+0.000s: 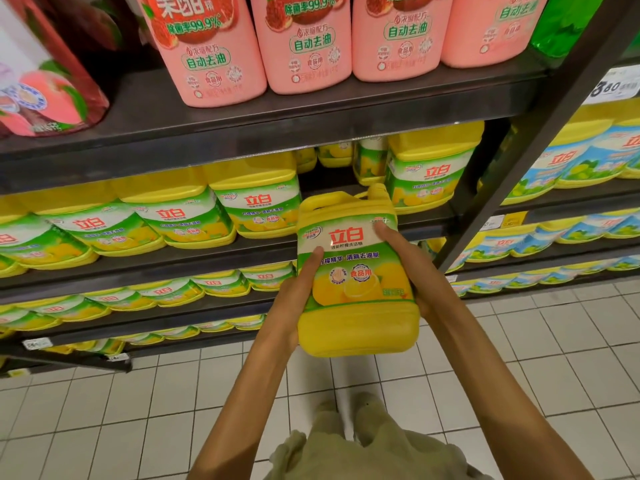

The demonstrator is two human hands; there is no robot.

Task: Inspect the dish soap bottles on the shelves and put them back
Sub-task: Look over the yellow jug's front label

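**Yellow jug out of the row, label up for a look**

Closest to the camera, the person's two forearms reach out over the tiled floor (104, 410). Both hands clamp a yellow dish soap bottle (356, 289) from the sides: the left hand (294, 292) grips its left edge with the thumb laid across the label, and the right hand (412, 268) grips the right edge with its thumb up near the top of the label. That two-sided hold looks like it's there to keep the printed face square to the eyes, so this reads as the inspecting step, not the put-back yet. The jug hangs in the air in front of the shelving, clear of every shelf, cap pointing away.

Just behind it there's a gap (325, 181) in the row of matching yellow bottles (256, 199), probably its home slot. Above sit the pink bottles (304, 43), tops cut off by the frame.

Hard to tell: the fingers behind the jug are hidden, its back side isn't visible, and the small label print and the price tag (614, 86) are too blurry to read.
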